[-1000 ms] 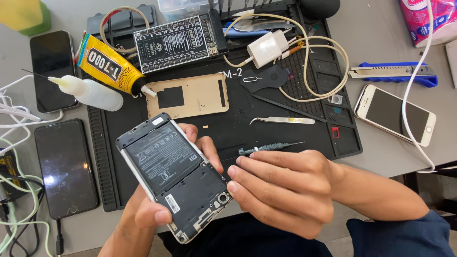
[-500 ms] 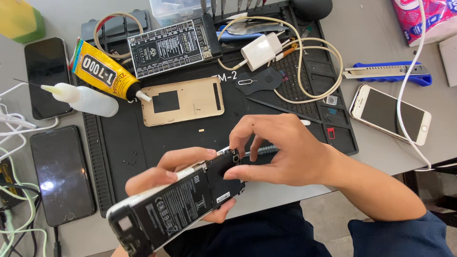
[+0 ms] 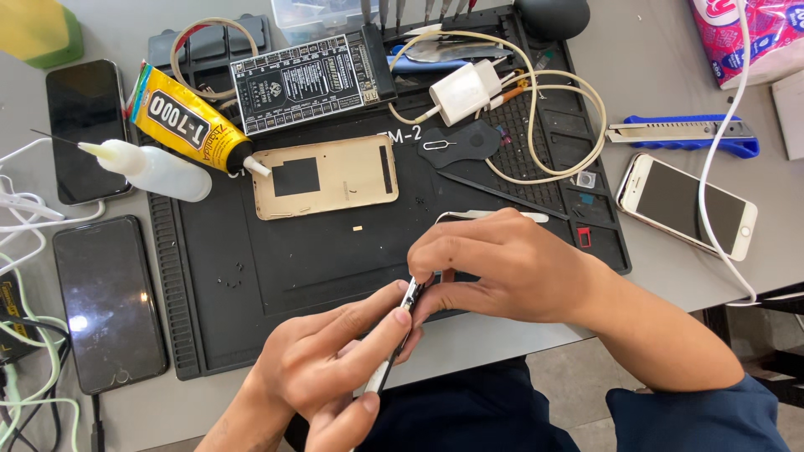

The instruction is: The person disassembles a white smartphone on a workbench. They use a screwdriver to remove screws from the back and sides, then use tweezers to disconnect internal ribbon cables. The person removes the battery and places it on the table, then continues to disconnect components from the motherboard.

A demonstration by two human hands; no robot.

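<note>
Turning phone (image 3: pixel 394 347) edge-on since earlier — left hand (image 3: pixel 335 377) fingers clamp it, right hand (image 3: pixel 494 268) pinches top.

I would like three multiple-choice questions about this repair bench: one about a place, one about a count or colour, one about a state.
1. Where does the gold back cover lie?
A. on the black mat
B. on the grey table
C. in a hand

2. What colour is the handle of the utility knife?
A. red
B. blue
C. green

3. How is the opened phone held?
A. flat, screen up
B. lying on the mat
C. edge-on, between both hands

Answers:
1 A, the cover rests on the mat beside the yellow glue tube.
2 B, its handle is blue.
3 C, the left hand grips it from below while the right hand pinches its upper end, only its thin edge showing.
</note>
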